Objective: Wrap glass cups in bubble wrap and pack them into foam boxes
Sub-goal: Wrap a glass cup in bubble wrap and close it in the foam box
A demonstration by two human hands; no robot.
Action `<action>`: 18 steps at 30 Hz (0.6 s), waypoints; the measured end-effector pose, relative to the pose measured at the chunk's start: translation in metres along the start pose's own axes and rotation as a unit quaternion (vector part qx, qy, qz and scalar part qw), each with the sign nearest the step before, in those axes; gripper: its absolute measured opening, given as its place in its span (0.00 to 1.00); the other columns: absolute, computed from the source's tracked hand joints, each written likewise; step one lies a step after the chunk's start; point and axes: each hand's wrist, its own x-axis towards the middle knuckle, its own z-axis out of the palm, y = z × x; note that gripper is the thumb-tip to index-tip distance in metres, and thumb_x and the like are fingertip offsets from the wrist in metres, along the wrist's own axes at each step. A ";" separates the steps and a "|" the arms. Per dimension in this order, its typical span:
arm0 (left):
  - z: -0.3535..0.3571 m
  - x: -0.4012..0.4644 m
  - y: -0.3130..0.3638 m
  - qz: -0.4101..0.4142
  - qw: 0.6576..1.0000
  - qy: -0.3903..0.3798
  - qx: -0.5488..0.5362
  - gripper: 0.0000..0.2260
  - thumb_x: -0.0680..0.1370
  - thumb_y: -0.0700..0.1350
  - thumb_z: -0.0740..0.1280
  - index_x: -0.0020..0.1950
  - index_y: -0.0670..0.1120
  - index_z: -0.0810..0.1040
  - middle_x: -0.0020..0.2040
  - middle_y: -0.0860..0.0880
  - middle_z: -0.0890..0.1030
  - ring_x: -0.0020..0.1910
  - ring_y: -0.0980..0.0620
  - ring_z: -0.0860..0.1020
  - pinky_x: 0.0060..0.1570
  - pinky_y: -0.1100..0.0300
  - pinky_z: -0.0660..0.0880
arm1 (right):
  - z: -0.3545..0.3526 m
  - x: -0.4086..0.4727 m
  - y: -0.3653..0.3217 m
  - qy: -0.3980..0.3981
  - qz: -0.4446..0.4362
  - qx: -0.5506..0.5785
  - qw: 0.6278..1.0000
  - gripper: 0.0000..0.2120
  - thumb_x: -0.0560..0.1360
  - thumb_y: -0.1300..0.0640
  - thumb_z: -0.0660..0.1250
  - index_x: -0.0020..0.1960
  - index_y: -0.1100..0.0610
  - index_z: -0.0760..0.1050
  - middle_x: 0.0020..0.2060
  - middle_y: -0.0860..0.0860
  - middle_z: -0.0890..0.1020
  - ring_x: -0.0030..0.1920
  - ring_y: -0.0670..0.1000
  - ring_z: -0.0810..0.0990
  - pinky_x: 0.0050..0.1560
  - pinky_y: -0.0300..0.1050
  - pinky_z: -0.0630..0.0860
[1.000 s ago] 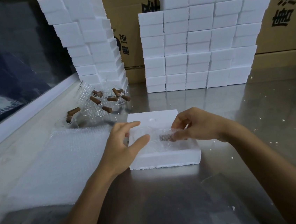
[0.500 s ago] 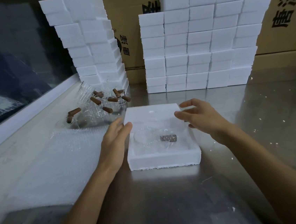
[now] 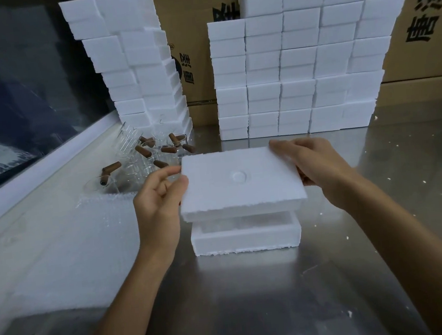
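Observation:
A white foam lid (image 3: 240, 179) with a round dimple hovers just above the foam box base (image 3: 246, 237) on the steel table. My left hand (image 3: 158, 201) pinches the lid's left edge and my right hand (image 3: 315, 168) grips its right edge. The lid hides the inside of the base and the wrapped cup in it. A sheet of bubble wrap (image 3: 53, 247) lies flat to the left. Several glass cups with brown handles (image 3: 147, 156) sit in a cluster behind it.
Tall stacks of white foam boxes (image 3: 297, 72) stand at the back centre and right, with another leaning stack (image 3: 135, 64) at back left. Cardboard cartons (image 3: 423, 23) rise behind them. A window ledge (image 3: 37, 170) runs along the left. Foam crumbs dot the table (image 3: 335, 278).
Both hands left the wrapped cup in the base, took the foam lid from behind it and lifted it over the base, which now hides the cup.

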 end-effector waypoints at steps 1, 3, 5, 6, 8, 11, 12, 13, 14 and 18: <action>-0.001 0.000 -0.001 0.002 1.000 -0.002 0.006 0.09 0.73 0.49 0.67 0.52 0.51 0.79 0.40 0.59 0.83 0.43 0.61 0.81 0.36 0.67 0.77 | 0.001 -0.001 0.000 -0.011 0.004 -0.015 1.000 0.24 0.73 0.40 0.70 0.51 0.61 0.81 0.45 0.58 0.85 0.36 0.51 0.83 0.38 0.42 0.80; -0.002 -0.001 -0.003 0.009 1.000 -0.010 0.012 0.07 0.74 0.44 0.70 0.51 0.51 0.78 0.39 0.47 0.82 0.39 0.52 0.80 0.34 0.63 0.75 | 0.002 -0.001 0.002 -0.032 0.013 -0.044 0.998 0.28 0.73 0.38 0.70 0.53 0.65 0.80 0.45 0.60 0.85 0.39 0.54 0.85 0.41 0.45 0.82; -0.003 -0.001 -0.006 0.006 1.000 -0.019 0.018 0.08 0.76 0.38 0.70 0.50 0.50 0.77 0.41 0.33 0.78 0.41 0.36 0.77 0.34 0.58 0.73 | 0.003 -0.001 0.004 -0.042 0.022 -0.066 0.997 0.31 0.72 0.37 0.70 0.52 0.67 0.79 0.45 0.61 0.85 0.42 0.58 0.85 0.45 0.49 0.83; -0.003 -0.001 -0.008 -0.001 1.000 -0.020 0.018 0.08 0.77 0.37 0.70 0.49 0.50 0.76 0.41 0.30 0.77 0.42 0.32 0.75 0.35 0.56 0.73 | 0.004 -0.001 0.005 -0.045 0.025 -0.071 0.996 0.31 0.72 0.38 0.70 0.50 0.68 0.78 0.44 0.62 0.84 0.40 0.58 0.85 0.43 0.49 0.83; -0.003 -0.001 -0.009 -0.011 0.999 -0.023 0.020 0.09 0.76 0.37 0.70 0.48 0.50 0.77 0.41 0.29 0.76 0.40 0.33 0.75 0.36 0.54 0.72 | 0.004 0.000 0.007 -0.050 0.027 -0.080 0.995 0.26 0.72 0.38 0.70 0.44 0.63 0.76 0.37 0.61 0.81 0.35 0.54 0.80 0.38 0.45 0.79; -0.004 -0.001 -0.013 -0.012 0.999 -0.036 0.027 0.09 0.76 0.37 0.71 0.49 0.50 0.77 0.40 0.32 0.76 0.38 0.43 0.75 0.34 0.60 0.73 | 0.004 0.002 0.011 -0.052 0.033 -0.087 0.994 0.25 0.72 0.38 0.70 0.44 0.63 0.78 0.37 0.61 0.79 0.34 0.51 0.78 0.38 0.44 0.76; -0.004 -0.001 -0.015 -0.012 0.999 -0.041 0.032 0.09 0.76 0.37 0.71 0.49 0.49 0.77 0.40 0.34 0.76 0.38 0.46 0.76 0.34 0.62 0.73 | 0.003 0.002 0.012 -0.051 0.039 -0.087 0.994 0.28 0.72 0.38 0.70 0.46 0.66 0.78 0.38 0.62 0.81 0.35 0.51 0.79 0.38 0.44 0.77; -0.003 -0.001 -0.016 -0.013 0.998 -0.045 0.036 0.09 0.75 0.38 0.72 0.50 0.49 0.77 0.40 0.36 0.77 0.38 0.47 0.76 0.35 0.62 0.74 | 0.003 0.003 0.014 -0.050 0.044 -0.088 0.994 0.29 0.72 0.38 0.71 0.47 0.68 0.77 0.38 0.61 0.81 0.35 0.51 0.79 0.38 0.44 0.77; -0.003 -0.001 -0.017 -0.016 0.998 -0.048 0.040 0.09 0.74 0.39 0.73 0.50 0.49 0.77 0.41 0.38 0.77 0.39 0.49 0.77 0.36 0.63 0.74 | 0.002 0.004 0.015 -0.050 0.046 -0.089 0.994 0.28 0.72 0.38 0.71 0.46 0.67 0.78 0.38 0.59 0.81 0.35 0.51 0.79 0.38 0.44 0.76; -0.001 -0.003 -0.019 -0.044 0.996 -0.045 0.070 0.09 0.72 0.47 0.74 0.49 0.52 0.77 0.46 0.47 0.80 0.42 0.58 0.79 0.40 0.66 0.77 | 0.002 0.005 0.020 -0.054 0.049 -0.106 0.992 0.23 0.73 0.39 0.70 0.45 0.61 0.78 0.37 0.56 0.78 0.35 0.51 0.76 0.35 0.42 0.74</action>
